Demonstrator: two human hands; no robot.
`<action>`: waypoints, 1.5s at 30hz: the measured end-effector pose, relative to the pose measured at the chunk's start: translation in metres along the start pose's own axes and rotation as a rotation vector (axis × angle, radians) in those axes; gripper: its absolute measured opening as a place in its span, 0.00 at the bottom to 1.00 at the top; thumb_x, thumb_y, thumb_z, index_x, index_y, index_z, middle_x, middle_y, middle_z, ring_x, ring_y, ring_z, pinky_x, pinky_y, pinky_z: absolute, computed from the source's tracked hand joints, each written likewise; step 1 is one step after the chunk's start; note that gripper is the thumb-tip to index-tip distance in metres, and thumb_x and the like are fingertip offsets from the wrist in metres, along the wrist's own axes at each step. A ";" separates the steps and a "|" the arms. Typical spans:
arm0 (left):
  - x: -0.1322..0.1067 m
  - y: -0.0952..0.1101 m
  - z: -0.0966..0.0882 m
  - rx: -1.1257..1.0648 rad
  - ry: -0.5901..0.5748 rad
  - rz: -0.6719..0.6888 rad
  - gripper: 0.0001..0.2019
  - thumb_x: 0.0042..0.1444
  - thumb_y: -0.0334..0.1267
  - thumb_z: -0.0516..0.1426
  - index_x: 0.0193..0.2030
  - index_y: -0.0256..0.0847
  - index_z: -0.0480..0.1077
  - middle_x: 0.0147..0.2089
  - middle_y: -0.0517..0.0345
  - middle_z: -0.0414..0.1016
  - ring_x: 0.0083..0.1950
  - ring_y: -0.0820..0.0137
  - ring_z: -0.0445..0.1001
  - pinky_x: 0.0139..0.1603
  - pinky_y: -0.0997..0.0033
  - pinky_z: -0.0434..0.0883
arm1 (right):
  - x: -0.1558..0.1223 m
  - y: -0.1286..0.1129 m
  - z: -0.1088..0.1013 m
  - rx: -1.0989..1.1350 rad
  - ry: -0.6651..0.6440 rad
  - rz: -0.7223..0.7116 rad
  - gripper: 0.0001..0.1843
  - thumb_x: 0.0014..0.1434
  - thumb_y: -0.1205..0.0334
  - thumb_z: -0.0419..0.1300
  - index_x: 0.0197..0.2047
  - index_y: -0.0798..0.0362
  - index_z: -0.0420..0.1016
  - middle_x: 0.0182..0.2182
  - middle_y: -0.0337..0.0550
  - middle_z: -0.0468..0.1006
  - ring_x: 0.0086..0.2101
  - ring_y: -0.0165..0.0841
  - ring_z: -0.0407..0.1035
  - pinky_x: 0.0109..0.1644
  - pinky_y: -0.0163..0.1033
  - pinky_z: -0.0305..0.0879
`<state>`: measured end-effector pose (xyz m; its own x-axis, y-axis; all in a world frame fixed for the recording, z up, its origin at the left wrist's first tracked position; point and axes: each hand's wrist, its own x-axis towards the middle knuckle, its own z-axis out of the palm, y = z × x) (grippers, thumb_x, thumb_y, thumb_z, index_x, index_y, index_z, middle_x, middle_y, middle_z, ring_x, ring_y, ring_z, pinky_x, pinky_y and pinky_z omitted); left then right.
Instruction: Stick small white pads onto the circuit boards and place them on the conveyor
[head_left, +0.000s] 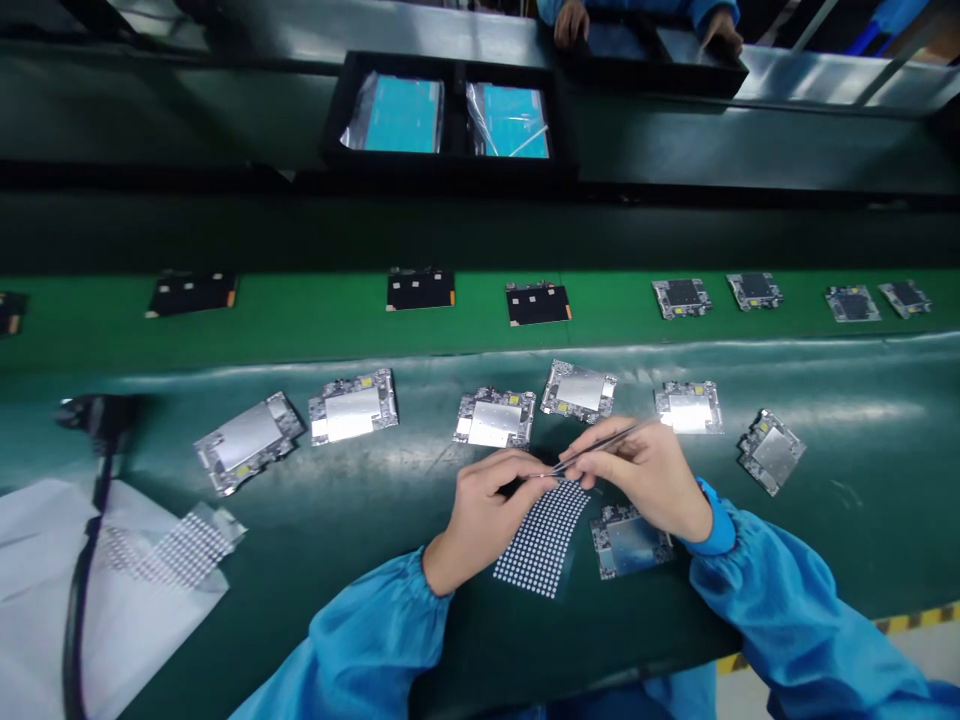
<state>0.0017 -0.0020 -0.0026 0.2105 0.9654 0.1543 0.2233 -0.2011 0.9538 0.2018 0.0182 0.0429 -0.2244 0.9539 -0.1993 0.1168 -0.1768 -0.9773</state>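
A big green surface point(322, 560) fills most of the view. Past it runs a long, bright green strip point(322, 320). Flat black boards point(420, 291) lie along its left and middle, and four smaller gray boards point(681, 297) lie at its right. On this side of the strip, six silver boards point(352, 408) sit in a loose, crooked row, just beyond the hands. A white bag point(37, 550) lies at the left, with a spare dot sheet point(191, 548) on it. At the far side is a black tray point(453, 115) with two blue panels point(403, 115) in clear plastic, and another person's hands point(571, 22) hold a second tray point(664, 75). A thick black cable point(75, 620) cuts across the bag. The left hand point(487, 510) pinches the top end of a dotted sheet point(544, 545) and hides a bit of it. The sheet hangs toward the near edge, between the two arms. A shiny board point(630, 545) lies just right of the sheet, partly under the right hand point(645, 475). That hand grips thin tweezers point(604, 445), whose tips meet the left fingertips, so both hands are close together.
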 end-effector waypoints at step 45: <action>0.003 -0.002 -0.006 0.070 0.003 0.088 0.04 0.58 0.30 0.65 0.34 0.43 0.81 0.32 0.61 0.84 0.33 0.71 0.82 0.36 0.74 0.81 | 0.026 0.046 -0.042 0.041 0.354 0.026 0.10 0.52 0.61 0.69 0.34 0.53 0.72 0.20 0.36 0.77 0.23 0.31 0.76 0.27 0.38 0.77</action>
<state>-0.0040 0.0027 -0.0019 0.2294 0.9438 0.2378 0.2698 -0.2964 0.9161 0.2422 0.0453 -0.0045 0.1283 0.9726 -0.1938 0.0777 -0.2047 -0.9757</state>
